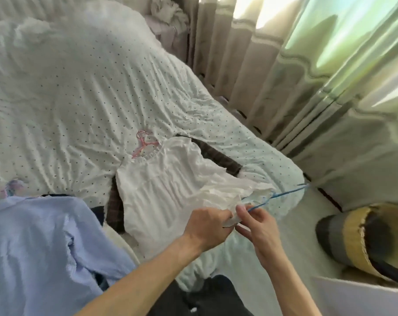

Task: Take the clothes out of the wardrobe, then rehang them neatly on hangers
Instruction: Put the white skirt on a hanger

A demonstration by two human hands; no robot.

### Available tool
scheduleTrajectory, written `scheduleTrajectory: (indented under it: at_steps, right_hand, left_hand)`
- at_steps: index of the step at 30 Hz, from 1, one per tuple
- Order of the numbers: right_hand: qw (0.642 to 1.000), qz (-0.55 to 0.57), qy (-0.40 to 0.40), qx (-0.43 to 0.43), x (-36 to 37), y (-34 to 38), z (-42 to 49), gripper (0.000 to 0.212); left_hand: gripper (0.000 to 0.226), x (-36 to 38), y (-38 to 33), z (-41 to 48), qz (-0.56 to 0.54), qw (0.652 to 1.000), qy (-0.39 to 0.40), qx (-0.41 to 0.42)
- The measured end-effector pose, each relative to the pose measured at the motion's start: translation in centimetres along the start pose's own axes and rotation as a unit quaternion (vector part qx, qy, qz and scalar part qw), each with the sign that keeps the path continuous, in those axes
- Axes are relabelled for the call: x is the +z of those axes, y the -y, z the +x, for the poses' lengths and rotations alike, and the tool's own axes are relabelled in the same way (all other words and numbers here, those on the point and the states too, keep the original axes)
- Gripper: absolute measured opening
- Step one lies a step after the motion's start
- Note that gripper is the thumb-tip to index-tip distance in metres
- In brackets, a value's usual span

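The fingers of the left hand are curled around a bunched edge of a white garment. Touching them, the right hand pinches the near end of a blue wire hanger against the same bunch of cloth. The wire runs away from the fingers to the right, past the edge of the bed. The garment lies spread on the bed beyond the left hand, with a pink hanger at its far neckline and a dark plaid garment beneath it. A light blue shirt lies left of the left forearm. Curtains hang beyond the bed, and a rolled mat lies right of the right hand.
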State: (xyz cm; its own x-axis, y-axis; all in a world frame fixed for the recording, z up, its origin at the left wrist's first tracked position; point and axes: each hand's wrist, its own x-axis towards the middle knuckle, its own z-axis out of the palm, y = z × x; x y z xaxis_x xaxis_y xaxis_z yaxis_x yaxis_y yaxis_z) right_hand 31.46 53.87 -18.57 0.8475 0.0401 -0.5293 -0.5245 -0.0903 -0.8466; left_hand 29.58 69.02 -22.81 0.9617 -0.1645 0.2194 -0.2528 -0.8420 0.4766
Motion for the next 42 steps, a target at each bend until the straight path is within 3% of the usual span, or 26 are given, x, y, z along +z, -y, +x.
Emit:
scheduleTrajectory:
  at_steps: [5, 11, 16, 19, 22, 27, 29, 33, 36, 38, 42]
  right_hand:
    - [0.985, 0.035, -0.155, -0.065, -8.3, 1.8, -4.7, 0.02]
    - [0.968, -0.052, -0.211, -0.125, -20.3, 3.6, -11.1, 0.029]
    - [0.962, -0.057, -0.24, -0.113, -29.3, 3.0, -17.3, 0.03]
    - [0.961, -0.079, -0.25, -0.089, -32.9, 1.6, -21.1, 0.028]
    - [0.957, -0.093, -0.263, -0.085, -35.4, 1.2, -24.3, 0.026]
    - [0.924, -0.067, -0.372, -0.054, -38.7, -1.9, -31.2, 0.025]
    - [0.908, -0.05, -0.414, -0.04, -39.1, -3.6, -33.5, 0.026]
    - [0.85, 0.009, -0.527, -0.026, -39.3, -5.9, -37.0, 0.029]
    - [0.743, 0.044, -0.668, -0.019, -39.0, -7.5, -39.2, 0.025]
    - [0.717, 0.021, -0.697, 0.022, -38.1, -8.0, -40.2, 0.026]
    - [0.63, -0.127, -0.747, 0.169, -35.8, -9.3, -40.6, 0.042]
  left_hand:
    - [0.026, 0.7, -8.6, 2.6, -0.067, 0.984, -0.012, 0.166]
    - [0.032, 2.1, -18.0, 8.3, -0.113, 0.911, 0.136, 0.373]
    - [0.021, 3.6, -27.8, 17.0, -0.116, 0.905, 0.113, 0.393]
    - [0.043, 4.6, -35.0, 20.3, -0.066, 0.894, 0.136, 0.421]
    - [0.054, 6.1, -41.0, 21.4, -0.025, 0.844, 0.158, 0.511]
    - [0.046, 10.0, -52.0, 16.7, -0.128, 0.734, 0.241, 0.622]
    - [0.049, 10.7, -55.7, 13.7, -0.147, 0.706, 0.275, 0.636]
    - [0.062, 12.5, -62.1, 8.8, -0.124, 0.698, 0.341, 0.617]
    - [0.064, 14.0, -66.5, 6.8, -0.173, 0.653, 0.406, 0.616]
    - [0.06, 14.3, -67.8, 6.2, -0.194, 0.651, 0.42, 0.601]
    - [0.056, 15.7, -71.2, 4.9, -0.188, 0.596, 0.443, 0.643]
